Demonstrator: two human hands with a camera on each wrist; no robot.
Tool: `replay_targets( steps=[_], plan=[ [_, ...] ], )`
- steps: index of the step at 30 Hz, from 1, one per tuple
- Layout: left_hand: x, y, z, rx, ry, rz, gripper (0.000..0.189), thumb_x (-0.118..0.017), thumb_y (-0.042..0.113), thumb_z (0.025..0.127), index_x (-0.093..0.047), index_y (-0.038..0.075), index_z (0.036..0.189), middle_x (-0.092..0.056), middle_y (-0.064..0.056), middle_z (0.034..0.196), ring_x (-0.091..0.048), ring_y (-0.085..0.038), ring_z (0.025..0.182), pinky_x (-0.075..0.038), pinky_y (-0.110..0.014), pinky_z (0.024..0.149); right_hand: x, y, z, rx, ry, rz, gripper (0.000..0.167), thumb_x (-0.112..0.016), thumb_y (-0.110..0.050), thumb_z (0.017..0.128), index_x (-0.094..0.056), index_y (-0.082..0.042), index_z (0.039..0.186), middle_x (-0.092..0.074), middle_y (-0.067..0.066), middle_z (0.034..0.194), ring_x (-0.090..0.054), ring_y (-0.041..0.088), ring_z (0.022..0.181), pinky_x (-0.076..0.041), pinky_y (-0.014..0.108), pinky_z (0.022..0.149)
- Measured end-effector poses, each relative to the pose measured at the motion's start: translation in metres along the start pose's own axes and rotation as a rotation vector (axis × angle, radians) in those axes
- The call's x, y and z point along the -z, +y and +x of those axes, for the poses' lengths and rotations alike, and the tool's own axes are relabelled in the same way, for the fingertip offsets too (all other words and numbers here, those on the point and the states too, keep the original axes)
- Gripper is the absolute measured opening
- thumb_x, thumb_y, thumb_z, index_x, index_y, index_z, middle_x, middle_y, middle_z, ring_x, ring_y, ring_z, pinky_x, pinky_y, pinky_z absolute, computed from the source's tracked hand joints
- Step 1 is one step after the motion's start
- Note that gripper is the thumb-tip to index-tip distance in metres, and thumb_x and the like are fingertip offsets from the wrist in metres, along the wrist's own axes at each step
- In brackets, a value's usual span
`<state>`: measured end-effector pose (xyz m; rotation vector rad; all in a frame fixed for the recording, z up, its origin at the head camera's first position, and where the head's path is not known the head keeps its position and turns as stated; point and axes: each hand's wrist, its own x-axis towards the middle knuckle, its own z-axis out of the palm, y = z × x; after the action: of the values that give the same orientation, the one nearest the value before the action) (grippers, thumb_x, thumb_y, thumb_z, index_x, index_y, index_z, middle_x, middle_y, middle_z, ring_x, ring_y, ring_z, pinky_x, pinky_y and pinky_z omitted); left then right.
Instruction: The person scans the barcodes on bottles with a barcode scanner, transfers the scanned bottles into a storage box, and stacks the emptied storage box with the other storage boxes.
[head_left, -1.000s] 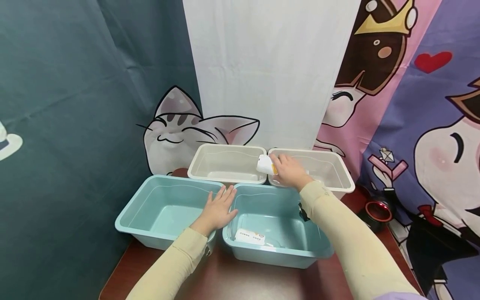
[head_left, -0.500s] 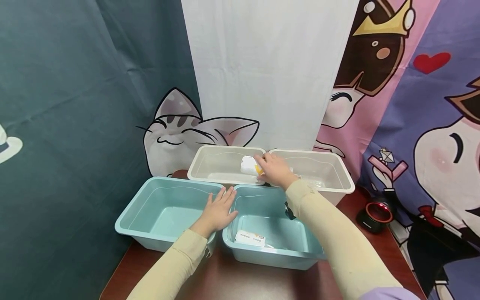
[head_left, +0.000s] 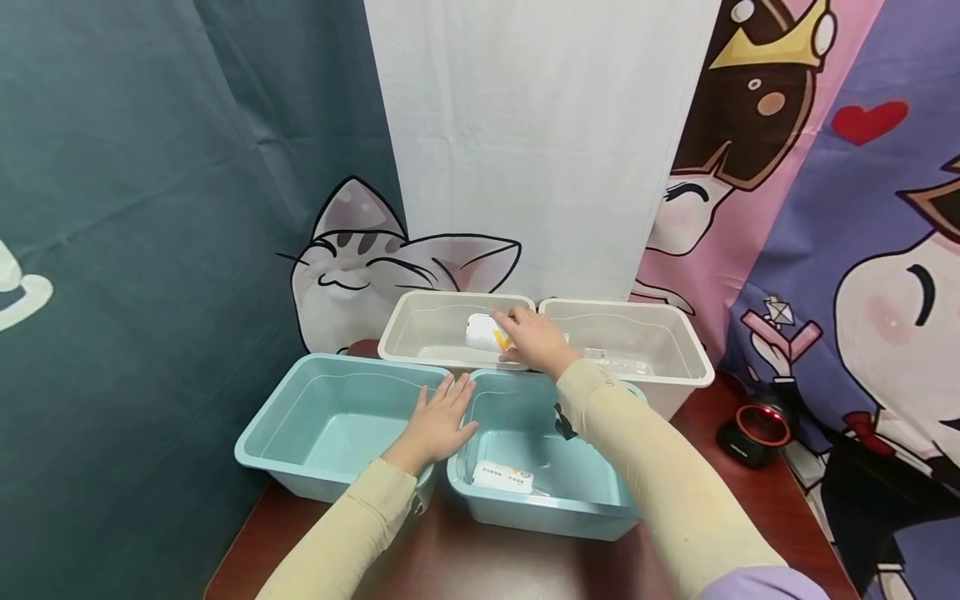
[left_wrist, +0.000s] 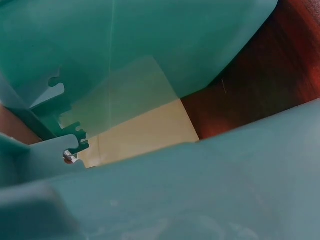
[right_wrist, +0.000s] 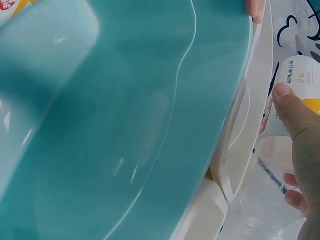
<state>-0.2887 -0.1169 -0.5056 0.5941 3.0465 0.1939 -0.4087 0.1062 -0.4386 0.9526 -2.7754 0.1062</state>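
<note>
My right hand [head_left: 536, 340] grips a white plastic bottle [head_left: 482, 332] with a yellow mark, above the left cream bin [head_left: 397, 329]. In the right wrist view, the thumb lies along the printed white part of the bottle [right_wrist: 299, 75]; a clear plastic section shows beneath the fingers. My left hand [head_left: 433, 423] rests with straight, spread fingers on the adjoining rims of the left blue bin [head_left: 300, 433] and the right blue bin [head_left: 547, 515]. Inside the right blue bin lies another white bottle [head_left: 502, 477] with small print.
Clear plastic [head_left: 622, 366] shows in the right cream bin [head_left: 686, 350]. A black round device [head_left: 752, 433] with a red-lit ring sits at the right of the brown table [head_left: 487, 567]. Printed curtains [head_left: 525, 142] hang behind the bins.
My right hand has carried the white bottle leftward, from over the right cream bin's left end to above the left cream bin. The left hand stays on the blue rims.
</note>
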Motion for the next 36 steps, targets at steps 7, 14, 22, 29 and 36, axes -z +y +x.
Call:
replay_targets(
  steps=[7,14,22,29,36],
  plan=[
    [0.001,0.0,0.0,0.002,-0.013,-0.002,0.075,-0.041,0.053,0.102,-0.021,0.013,0.163,-0.013,-0.002,0.169,-0.007,-0.027,0.156,-0.012,-0.064,0.12,-0.002,-0.007,0.004,-0.002,0.001,0.049,0.089,-0.08,-0.041,0.087,-0.034,-0.017,0.159,-0.055,0.012,0.135,-0.058,0.03,0.123,-0.045,0.048,0.108],
    [0.0,0.0,0.001,0.004,-0.005,0.004,0.074,-0.04,0.053,0.103,-0.021,0.013,0.163,-0.014,-0.002,0.169,-0.008,-0.027,0.156,-0.012,-0.064,0.12,-0.007,-0.014,0.008,-0.002,0.009,0.055,0.085,-0.078,-0.041,0.088,-0.036,-0.017,0.158,-0.055,0.014,0.141,-0.056,0.033,0.128,-0.042,0.049,0.111],
    [0.0,0.0,0.001,0.007,-0.01,-0.01,0.074,-0.04,0.053,0.103,-0.022,0.013,0.163,-0.014,-0.002,0.169,-0.008,-0.028,0.156,-0.011,-0.064,0.12,-0.014,-0.021,0.015,-0.011,0.021,0.049,0.084,-0.076,-0.043,0.09,-0.035,-0.017,0.158,-0.052,0.015,0.148,-0.051,0.034,0.135,-0.036,0.049,0.116],
    [0.0,0.0,0.0,0.01,-0.015,0.006,0.074,-0.04,0.053,0.103,-0.021,0.013,0.163,-0.013,-0.002,0.17,-0.008,-0.028,0.156,-0.012,-0.065,0.12,-0.014,-0.03,0.021,-0.003,0.012,0.055,0.084,-0.074,-0.043,0.091,-0.033,-0.016,0.159,-0.051,0.015,0.149,-0.049,0.036,0.136,-0.035,0.051,0.116],
    [-0.002,-0.001,0.002,0.004,-0.013,0.017,0.074,-0.04,0.054,0.103,-0.022,0.013,0.163,-0.013,-0.002,0.169,-0.008,-0.028,0.156,-0.013,-0.065,0.119,-0.017,-0.036,0.025,-0.009,-0.009,0.082,0.085,-0.073,-0.043,0.091,-0.031,-0.016,0.16,-0.05,0.016,0.149,-0.049,0.035,0.136,-0.035,0.049,0.116]
  ],
)
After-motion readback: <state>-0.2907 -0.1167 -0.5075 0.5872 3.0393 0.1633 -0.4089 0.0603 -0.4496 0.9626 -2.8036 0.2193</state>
